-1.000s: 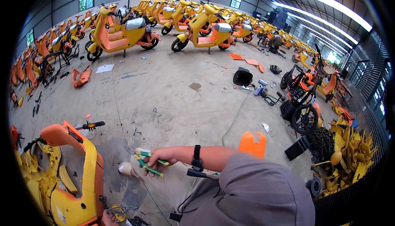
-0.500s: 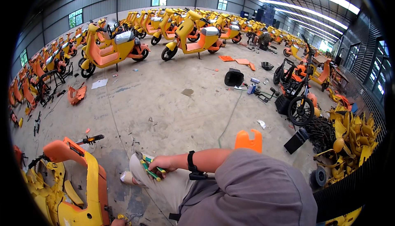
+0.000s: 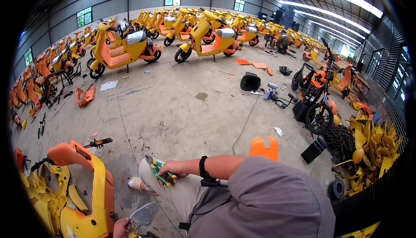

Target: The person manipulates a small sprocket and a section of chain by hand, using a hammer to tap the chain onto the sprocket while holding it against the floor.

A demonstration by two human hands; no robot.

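Note:
My right hand (image 3: 174,168) is closed round the green and yellow handles of a pair of pliers (image 3: 161,178), held over my right knee and trouser leg. The handles stand apart and the dark jaws point away from me. Low in the picture, my left hand (image 3: 121,228) has its fingers closed on a pale braided cable (image 3: 141,210), which curves up and to the right. Some small yellow parts (image 3: 134,233) lie by its fingertips. Right beside that hand stands a yellow and orange scooter body (image 3: 100,194), partly stripped, with a handlebar grip on top.
An orange plastic panel (image 3: 263,148) stands beyond my right arm. A pile of broken yellow panels (image 3: 368,151) and a black scooter frame (image 3: 318,112) are at the right. Rows of yellow scooters (image 3: 121,49) fill the back, where another person (image 3: 281,43) crouches.
My left hand has come further into view, and the braided cable has risen with it. My right hand keeps the pliers over the knee. The view has shifted slightly.

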